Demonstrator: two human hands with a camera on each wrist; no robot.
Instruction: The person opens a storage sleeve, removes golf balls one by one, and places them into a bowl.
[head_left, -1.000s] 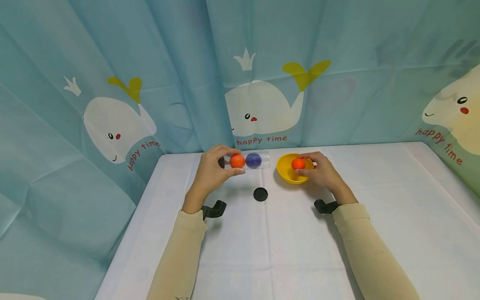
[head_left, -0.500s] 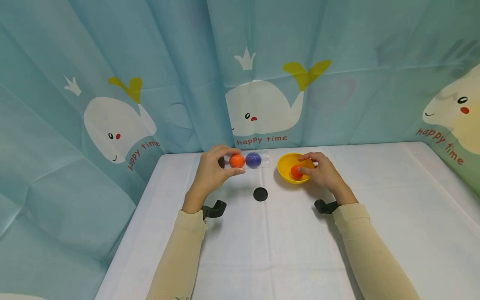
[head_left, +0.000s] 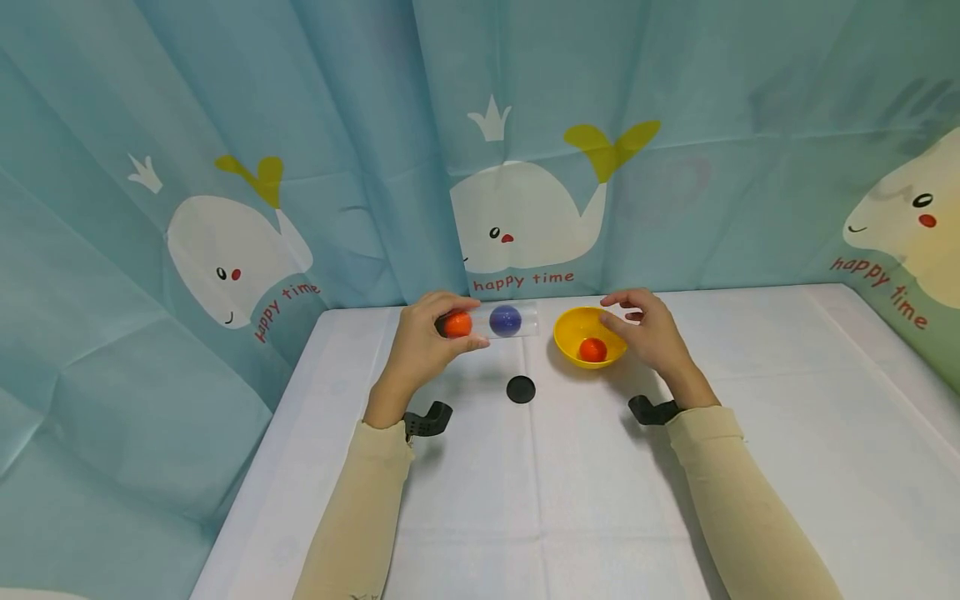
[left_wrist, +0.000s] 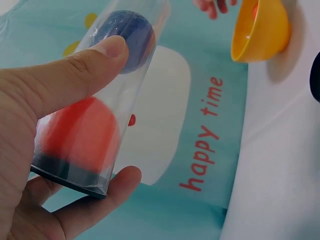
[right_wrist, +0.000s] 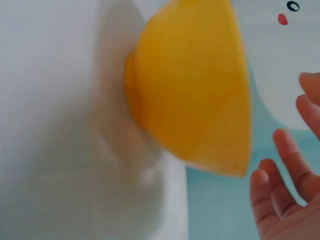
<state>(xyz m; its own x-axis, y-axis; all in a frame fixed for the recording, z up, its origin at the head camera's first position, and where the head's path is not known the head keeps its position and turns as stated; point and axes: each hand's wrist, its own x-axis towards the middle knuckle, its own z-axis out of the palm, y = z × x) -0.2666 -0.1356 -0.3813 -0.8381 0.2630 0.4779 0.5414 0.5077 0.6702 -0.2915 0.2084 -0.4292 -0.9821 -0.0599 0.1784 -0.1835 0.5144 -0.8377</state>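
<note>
My left hand grips a clear plastic tube lying sideways, its black-capped end toward the palm. An orange ball rests inside against that cap. Farther along the tube sits a blue-purple ball, with a gap between the two. To the right, a yellow bowl stands on the table and has another orange ball in it. My right hand hovers by the bowl's right rim, fingers loosely bent and holding nothing. The right wrist view shows the bowl's outer side and these fingers apart from it.
A round black disc lies on the white-covered table, nearer than the tube and bowl. Behind the table hangs a blue curtain printed with white whales. Each wrist wears a black strap mount.
My right hand has lowered the orange ball into the bowl, let go and drawn back slightly. Inside the tube, the orange ball has slid left to the black cap, away from the blue-purple one.
</note>
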